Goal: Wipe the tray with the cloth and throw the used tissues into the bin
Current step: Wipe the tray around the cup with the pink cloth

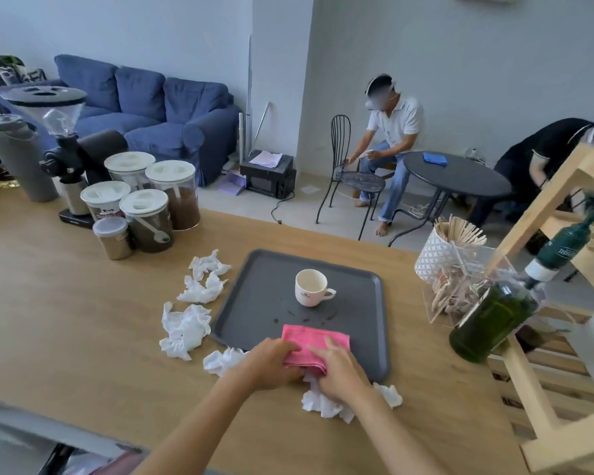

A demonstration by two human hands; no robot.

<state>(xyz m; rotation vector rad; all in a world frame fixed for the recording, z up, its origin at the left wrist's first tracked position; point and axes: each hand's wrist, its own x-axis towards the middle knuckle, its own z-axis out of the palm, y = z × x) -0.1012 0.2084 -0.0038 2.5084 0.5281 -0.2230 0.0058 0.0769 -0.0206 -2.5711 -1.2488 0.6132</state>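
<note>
A dark grey tray [254, 303] lies on the wooden counter with a white cup [311, 287] standing on it and dark streaks in front of the cup. A folded pink cloth [314, 341] rests on the tray's near edge. My left hand [268, 363] grips the cloth's left side. My right hand [340, 368] lies on the cloth's right side with its fingers spread. Crumpled white tissues lie around the tray: several tissues [199, 286] to its left, one tissue [220, 361] beside my left hand, and a tissue [323, 402] partly under my right hand. No bin is in view.
Lidded coffee jars [148, 214] and a grinder [62, 149] stand at the counter's back left. A green bottle [491, 313], a clear stick holder [460, 286] and a wooden rack [546, 371] crowd the right. Beyond are two people, a round table [456, 176] and a sofa.
</note>
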